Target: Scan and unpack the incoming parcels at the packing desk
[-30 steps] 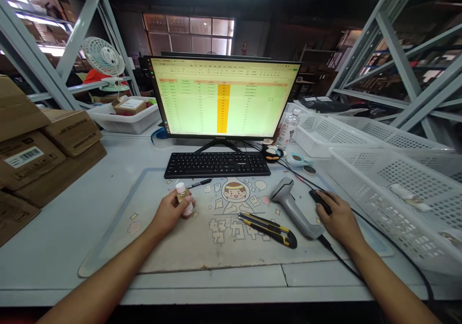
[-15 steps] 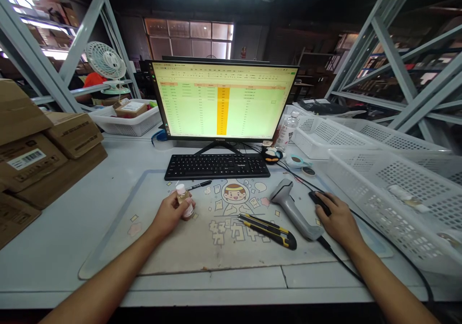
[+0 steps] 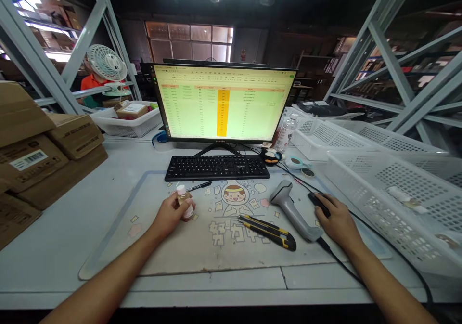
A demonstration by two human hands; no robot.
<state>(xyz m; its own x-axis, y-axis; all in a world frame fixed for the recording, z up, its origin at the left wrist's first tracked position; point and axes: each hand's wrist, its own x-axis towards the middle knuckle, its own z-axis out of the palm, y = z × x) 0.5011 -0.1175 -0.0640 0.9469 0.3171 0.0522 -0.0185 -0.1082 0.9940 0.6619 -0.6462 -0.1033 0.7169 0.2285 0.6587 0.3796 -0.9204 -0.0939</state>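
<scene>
My left hand (image 3: 169, 216) is closed round a small bottle (image 3: 184, 200) with a white cap and amber liquid, standing on the printed desk mat (image 3: 231, 247). My right hand (image 3: 335, 220) rests curled over a black mouse (image 3: 317, 201) at the mat's right side. Between the hands lie a grey barcode scanner (image 3: 292, 208) and a yellow-black utility knife (image 3: 269, 231). A black marker (image 3: 198, 186) lies just beyond the bottle. A black keyboard (image 3: 217, 166) and a monitor (image 3: 224, 103) showing a spreadsheet stand behind.
Cardboard boxes (image 3: 39, 146) are stacked at the left. White perforated baskets (image 3: 393, 189) fill the right side; another basket (image 3: 124, 122) holding a small box stands at the back left by a white fan (image 3: 106, 66). A water bottle (image 3: 287, 129) stands right of the monitor. A person in orange (image 3: 94, 85) is behind the fan.
Both hands stay where they were, on the bottle and the mouse. Only the view has tipped slightly.
</scene>
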